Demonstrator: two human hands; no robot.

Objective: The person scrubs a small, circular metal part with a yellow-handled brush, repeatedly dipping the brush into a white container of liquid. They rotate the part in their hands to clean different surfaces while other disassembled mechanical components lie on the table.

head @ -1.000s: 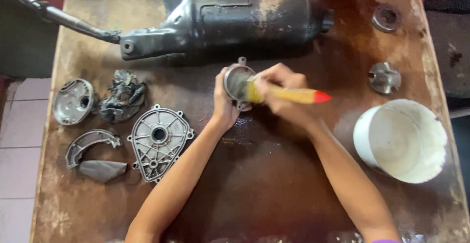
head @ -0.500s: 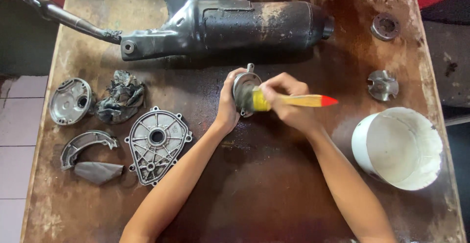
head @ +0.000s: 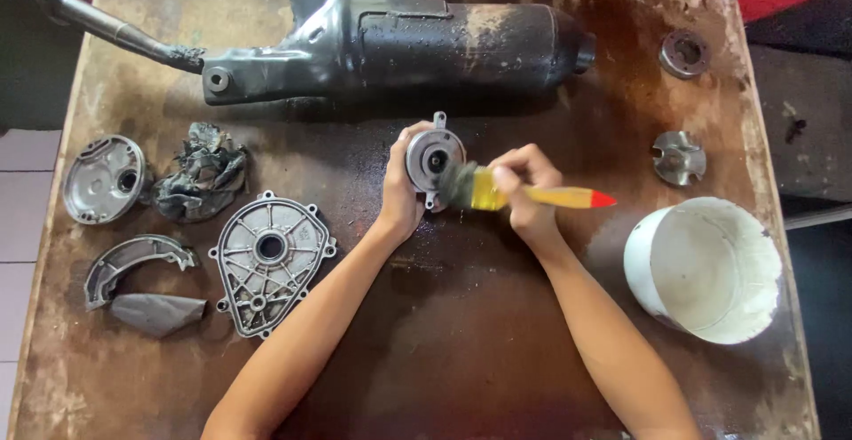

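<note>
A: What do the hands hold?

B: The left hand (head: 401, 193) is closed around a small round metal housing (head: 434, 158), lifted a little above the middle of the table (head: 461, 351). The right hand (head: 525, 193) grips a yellow paintbrush (head: 532, 196) with a red tip, and its dirty bristles touch the housing

A: What lies around them?

B: Just behind the hands lies a long black exhaust muffler (head: 390, 41), across the far side of the table. To the left there is a grey engine cover (head: 266, 258), a dirty rag (head: 202, 181), a round metal cap (head: 105, 178) and a curved brake shoe (head: 133, 258) with a piece of grey paper (head: 158, 311) beside it

A: And to the right?

B: A white bucket (head: 706, 267) stands near the right forearm. Further back are a small notched metal part (head: 679, 158) and a ring-shaped part (head: 685, 52), well apart from the hands
</note>
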